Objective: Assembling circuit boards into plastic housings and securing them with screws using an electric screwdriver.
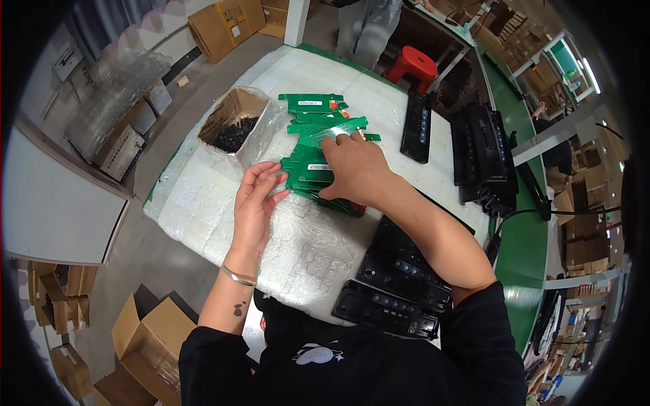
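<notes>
Several green circuit boards (308,153) lie in an overlapping stack on the white padded table top, some with white labels and small red-orange parts. My left hand (256,193) is closed at the left edge of the nearer boards, its fingertips on their rim. Over the right side of the same boards, my right hand (355,168) curls its fingers down at the far edge, with the thumb at the near edge. The palm and forearm hide part of the stack. More boards (328,126) fan out beyond my right fingers.
A cardboard box (252,139) of small dark pieces, lined with clear plastic, stands left of the boards. Black plastic housings lie right (416,128), far right (484,159) and near (386,308). A red stool (414,66) and a standing person (365,30) are beyond the table (196,210).
</notes>
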`<state>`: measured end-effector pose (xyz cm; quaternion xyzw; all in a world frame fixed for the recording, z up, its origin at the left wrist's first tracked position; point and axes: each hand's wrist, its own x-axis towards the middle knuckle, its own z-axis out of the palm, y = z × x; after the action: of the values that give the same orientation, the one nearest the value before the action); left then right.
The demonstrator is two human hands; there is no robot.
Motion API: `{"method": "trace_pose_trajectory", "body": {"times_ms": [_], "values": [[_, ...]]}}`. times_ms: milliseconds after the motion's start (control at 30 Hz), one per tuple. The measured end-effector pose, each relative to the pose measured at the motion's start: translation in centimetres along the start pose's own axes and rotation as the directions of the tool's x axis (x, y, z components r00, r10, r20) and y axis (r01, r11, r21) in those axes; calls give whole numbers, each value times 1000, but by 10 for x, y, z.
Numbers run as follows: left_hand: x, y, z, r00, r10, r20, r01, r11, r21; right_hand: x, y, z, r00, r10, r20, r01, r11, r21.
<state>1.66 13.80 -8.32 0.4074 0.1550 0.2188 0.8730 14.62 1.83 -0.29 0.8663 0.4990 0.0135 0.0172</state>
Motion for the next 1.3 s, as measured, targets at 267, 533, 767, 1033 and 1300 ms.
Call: {"method": "trace_pose_trajectory", "body": {"times_ms": [267,533,767,1033,1300], "values": [[2,3,-2,1000,-5,10,5,1000,-27,8,14,-26,990,29,137,-71,947,315],[-14,-4,-1,999,14,52,-9,996,-91,5,29,-26,999,-23,44,-15,699,715],[-47,-8,24,993,84,-86,-102,969,-224,6,-30,10,996,3,-94,8,993,118],[-67,-10,14,988,-157,-1,148,935,-323,5,-13,-14,999,-40,28,17,824,566],[-69,0,37,938,-288,194,347,787,-511,-32,-11,-26,963,-252,94,25,432,902]]}}
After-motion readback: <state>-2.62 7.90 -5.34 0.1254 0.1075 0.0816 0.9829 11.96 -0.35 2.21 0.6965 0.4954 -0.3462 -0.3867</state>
